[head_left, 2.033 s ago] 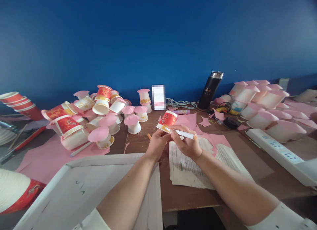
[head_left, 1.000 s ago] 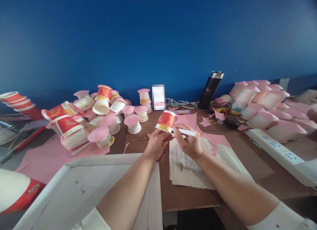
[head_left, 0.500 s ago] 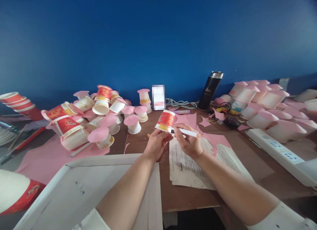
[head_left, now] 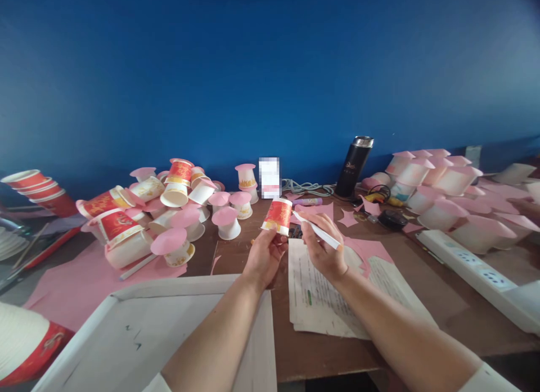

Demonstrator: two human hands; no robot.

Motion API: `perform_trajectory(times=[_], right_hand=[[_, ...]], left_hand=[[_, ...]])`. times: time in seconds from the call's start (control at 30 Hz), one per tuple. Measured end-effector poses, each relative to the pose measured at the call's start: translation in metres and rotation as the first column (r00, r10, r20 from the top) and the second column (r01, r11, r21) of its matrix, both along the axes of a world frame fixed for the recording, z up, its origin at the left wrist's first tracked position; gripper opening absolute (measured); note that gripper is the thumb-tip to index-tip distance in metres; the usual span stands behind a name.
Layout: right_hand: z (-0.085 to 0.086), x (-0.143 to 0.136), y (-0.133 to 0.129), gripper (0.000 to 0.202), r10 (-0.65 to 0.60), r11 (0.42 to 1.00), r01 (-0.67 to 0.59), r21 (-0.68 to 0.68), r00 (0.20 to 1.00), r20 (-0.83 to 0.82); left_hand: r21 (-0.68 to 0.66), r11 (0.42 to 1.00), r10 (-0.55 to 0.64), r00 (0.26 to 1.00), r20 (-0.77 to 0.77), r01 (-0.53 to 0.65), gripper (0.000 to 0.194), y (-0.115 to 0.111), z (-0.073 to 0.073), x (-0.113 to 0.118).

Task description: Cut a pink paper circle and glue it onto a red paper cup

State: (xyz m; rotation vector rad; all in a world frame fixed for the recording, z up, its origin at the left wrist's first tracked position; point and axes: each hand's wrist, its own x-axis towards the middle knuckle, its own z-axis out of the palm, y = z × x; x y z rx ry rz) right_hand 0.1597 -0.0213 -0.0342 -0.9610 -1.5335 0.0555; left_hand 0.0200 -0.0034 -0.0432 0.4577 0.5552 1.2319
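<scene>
My left hand grips a red and gold paper cup by its lower rim, the cup upside down and slightly tilted. In my right hand is a white marker pen with an orange end. Its tip points up and left, just right of the cup, apparently a small distance off its side. Below my right hand lie printed sheets and a cut pink paper piece. Something small and dark, partly hidden, sits between the hands.
Cups with pink paper tops crowd the left, and more cups the right. A black thermos, power strip and glue stick stand or lie behind and right. A white box lid fills the front left.
The marker's tip has moved from the cup's lower edge up to beside its upper right side. The cup has turned a little more upright in my left hand. The camera view has shifted slightly.
</scene>
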Motion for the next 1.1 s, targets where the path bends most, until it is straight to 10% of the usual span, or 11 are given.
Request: perform_trajectory(times=[0.47, 0.67, 0.83, 1.1], right_hand=[[-0.009, 0.001, 0.019, 0.032, -0.046, 0.999, 0.042, -0.018, 0.959, -0.278], [-0.015, 0.012, 0.034, 0.04, 0.038, 0.933, -0.265, -0.244, 0.745, -0.666], [-0.023, 0.009, 0.036, 0.045, 0.054, 0.923, -0.278, -0.264, 0.775, -0.629], [-0.016, 0.002, 0.027, 0.044, -0.031, 0.929, -0.212, -0.304, 0.774, -0.633]], left_hand=[[0.154, 0.987, -0.009, 0.986, -0.166, 0.035, 0.028, -0.011, -0.007, 0.014], [0.223, 0.968, -0.054, 0.96, -0.276, 0.118, 0.025, -0.02, -0.011, 0.021], [0.226, 0.942, -0.152, 0.919, -0.364, 0.246, 0.026, -0.024, -0.011, 0.025], [0.186, 0.954, -0.249, 0.967, 0.047, 0.237, 0.033, -0.027, 0.002, 0.022]])
